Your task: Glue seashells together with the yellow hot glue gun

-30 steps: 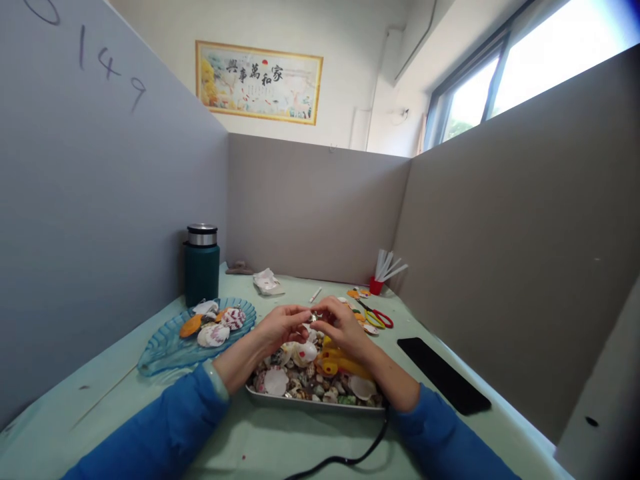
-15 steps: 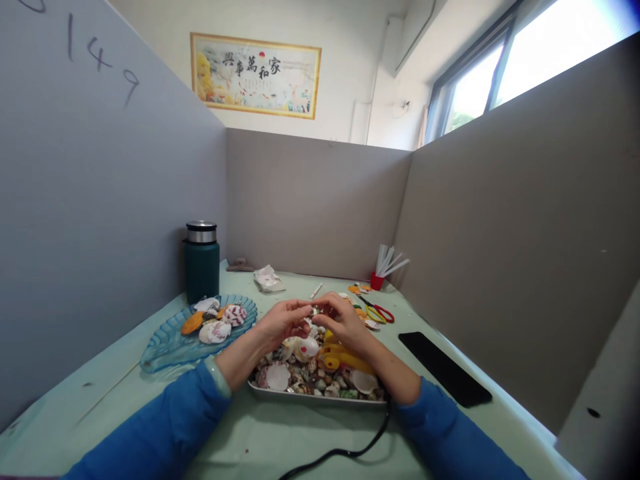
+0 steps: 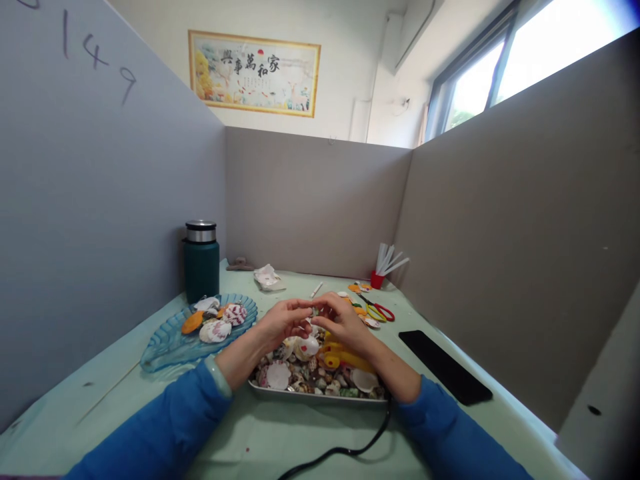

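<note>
Above a shallow tray (image 3: 320, 396) heaped with small shells and stones, my left hand (image 3: 284, 323) and my right hand (image 3: 343, 321) meet at the fingertips. Both are closed in a pinch around a small greyish piece (image 3: 315, 311), mostly covered by the fingers and too small to name. Beneath my right hand, a yellow glue gun (image 3: 345, 359) lies on the shells, partly hidden by that hand and wrist. White scallop shells (image 3: 278, 376) show near the tray's front edge. A black cord (image 3: 350, 453) runs from the tray's right corner toward me.
At left, a blue glass dish (image 3: 165, 343) holds several scallop shells, with a teal bottle (image 3: 201, 267) behind it. Scissors (image 3: 377, 311), orange shells and a red cup (image 3: 377, 280) of white sticks stand back right. A black flat slab (image 3: 445, 367) lies at right. Grey partitions enclose the table.
The hands stay almost in place over the tray. The small piece between the fingertips appears slightly turned and less visible. Nothing else on the table has moved.
</note>
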A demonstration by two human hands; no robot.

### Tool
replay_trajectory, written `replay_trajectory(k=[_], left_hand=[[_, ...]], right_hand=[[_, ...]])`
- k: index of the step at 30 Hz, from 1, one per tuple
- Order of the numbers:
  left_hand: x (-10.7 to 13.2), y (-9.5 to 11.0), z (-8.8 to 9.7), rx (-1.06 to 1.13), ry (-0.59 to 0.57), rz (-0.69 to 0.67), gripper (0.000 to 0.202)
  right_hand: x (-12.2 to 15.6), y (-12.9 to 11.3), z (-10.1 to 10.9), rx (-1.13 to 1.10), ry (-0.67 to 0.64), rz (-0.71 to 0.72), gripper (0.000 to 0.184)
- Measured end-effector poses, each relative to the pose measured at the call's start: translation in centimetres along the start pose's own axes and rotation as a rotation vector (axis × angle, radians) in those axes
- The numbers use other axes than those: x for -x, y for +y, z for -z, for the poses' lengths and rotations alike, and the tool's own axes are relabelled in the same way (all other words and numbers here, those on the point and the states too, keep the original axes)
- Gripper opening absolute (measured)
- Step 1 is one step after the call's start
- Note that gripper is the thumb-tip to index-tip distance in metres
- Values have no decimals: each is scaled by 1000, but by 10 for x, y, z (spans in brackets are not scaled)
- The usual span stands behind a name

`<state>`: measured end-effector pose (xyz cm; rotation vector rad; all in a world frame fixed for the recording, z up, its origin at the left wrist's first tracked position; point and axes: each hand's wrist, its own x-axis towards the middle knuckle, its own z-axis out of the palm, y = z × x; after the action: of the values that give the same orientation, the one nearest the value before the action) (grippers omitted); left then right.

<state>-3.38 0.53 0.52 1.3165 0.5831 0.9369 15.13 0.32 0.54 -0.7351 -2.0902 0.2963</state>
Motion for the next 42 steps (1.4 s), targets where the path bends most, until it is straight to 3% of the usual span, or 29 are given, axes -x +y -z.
replay_trajectory(k=[14, 42], left_hand=[[-1, -2, 1, -65, 100, -40, 39], [-2, -5, 3, -111, 100, -94, 36]], right_hand=[[1, -7, 4, 198, 12, 48, 25], [-1, -3, 3, 65, 68, 28, 22]])
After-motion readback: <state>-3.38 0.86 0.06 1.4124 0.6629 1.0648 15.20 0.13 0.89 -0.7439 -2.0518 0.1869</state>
